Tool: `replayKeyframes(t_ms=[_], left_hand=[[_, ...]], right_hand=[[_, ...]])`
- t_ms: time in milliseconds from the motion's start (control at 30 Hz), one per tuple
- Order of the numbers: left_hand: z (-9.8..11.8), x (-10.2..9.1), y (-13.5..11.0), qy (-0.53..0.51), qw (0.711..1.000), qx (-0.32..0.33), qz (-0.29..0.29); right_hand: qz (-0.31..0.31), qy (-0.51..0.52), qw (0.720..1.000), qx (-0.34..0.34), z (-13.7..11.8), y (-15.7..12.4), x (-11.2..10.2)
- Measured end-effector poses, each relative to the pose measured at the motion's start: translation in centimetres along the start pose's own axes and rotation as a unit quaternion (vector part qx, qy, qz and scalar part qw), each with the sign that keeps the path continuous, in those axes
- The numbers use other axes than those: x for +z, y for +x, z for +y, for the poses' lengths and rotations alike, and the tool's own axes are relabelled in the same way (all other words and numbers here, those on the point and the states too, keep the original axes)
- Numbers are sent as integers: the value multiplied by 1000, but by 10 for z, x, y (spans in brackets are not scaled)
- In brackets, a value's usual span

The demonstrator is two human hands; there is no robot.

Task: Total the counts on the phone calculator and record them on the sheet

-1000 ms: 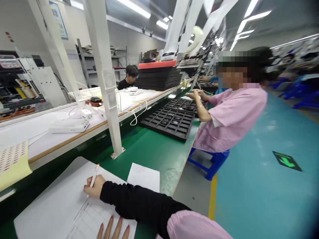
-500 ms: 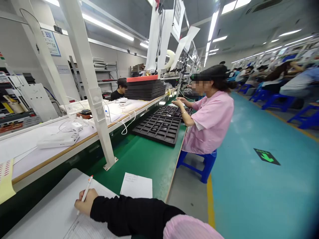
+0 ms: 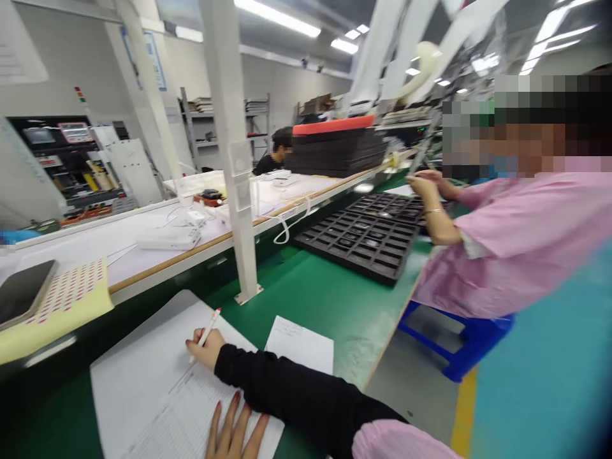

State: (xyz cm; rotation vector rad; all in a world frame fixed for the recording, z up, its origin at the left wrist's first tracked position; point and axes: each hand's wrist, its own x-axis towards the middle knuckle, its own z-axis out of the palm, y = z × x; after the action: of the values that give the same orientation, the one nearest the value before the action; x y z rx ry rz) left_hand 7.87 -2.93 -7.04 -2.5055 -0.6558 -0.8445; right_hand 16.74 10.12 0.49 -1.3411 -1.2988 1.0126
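Gripping a pen (image 3: pixel 209 326) in closed fingers, the right hand (image 3: pixel 206 349) rests at the top of a ruled form (image 3: pixel 182 414) lying on the green tabletop (image 3: pixel 325 299), tip down near the first rows. The left hand (image 3: pixel 234 433) lies open and flat on the form's lower part, holding nothing. The rows below the pen are too blurred to read, but writing seems barely begun, with most of the sheet left.
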Motion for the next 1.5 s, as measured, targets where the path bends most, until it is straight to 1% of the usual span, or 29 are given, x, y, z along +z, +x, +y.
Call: replayKeyframes(t_ms=[67, 100, 133, 167, 200, 267, 300, 433, 567, 633, 833, 1033, 1167, 1367, 1500], left_hand=[[0, -13, 8, -35, 999, 26, -7], [0, -22, 12, -64, 997, 23, -47], [1, -31, 17, -101, 989, 8, -107], [2, -40, 21, -135, 976, -20, -168], [4, -47, 25, -165, 962, -49, -212], [8, -58, 31, -204, 942, -100, -248], [9, -61, 32, -214, 937, -107, -255], [11, -64, 31, -228, 932, -102, -261], [10, -63, 28, -226, 933, -93, -263], [10, -62, 28, -225, 934, -91, -261], [12, -60, 27, -221, 938, -89, -251], [13, -60, 27, -220, 941, -101, -237], [13, -61, 28, -227, 938, -97, -242], [12, -60, 28, -236, 938, -101, -234], [12, -61, 29, -235, 935, -99, -247]], right_hand=[[-29, 8, 1000, -9, 3, -2, 1], [-43, 16, 999, -11, 4, -3, 1], [-54, 24, 998, -9, 6, -5, 1], [-68, 32, 997, -5, 7, -6, 1], [-78, 38, 996, 2, 9, -7, 1], [-98, 43, 994, 13, 12, -10, 0], [-103, 44, 994, 14, 13, -11, -1], [-107, 31, 994, 6, 15, -17, -5], [-75, -42, 993, -82, 13, -22, -7], [-67, -62, 991, -100, 12, -24, -8], [-68, -86, 988, -112, 8, -24, -9], [-79, -93, 986, -113, 10, -23, -11], [-83, -97, 985, -114, 11, -23, -11], [-87, -105, 984, -114, 13, -25, -10], [-84, -118, 983, -116, 15, -24, -10]])
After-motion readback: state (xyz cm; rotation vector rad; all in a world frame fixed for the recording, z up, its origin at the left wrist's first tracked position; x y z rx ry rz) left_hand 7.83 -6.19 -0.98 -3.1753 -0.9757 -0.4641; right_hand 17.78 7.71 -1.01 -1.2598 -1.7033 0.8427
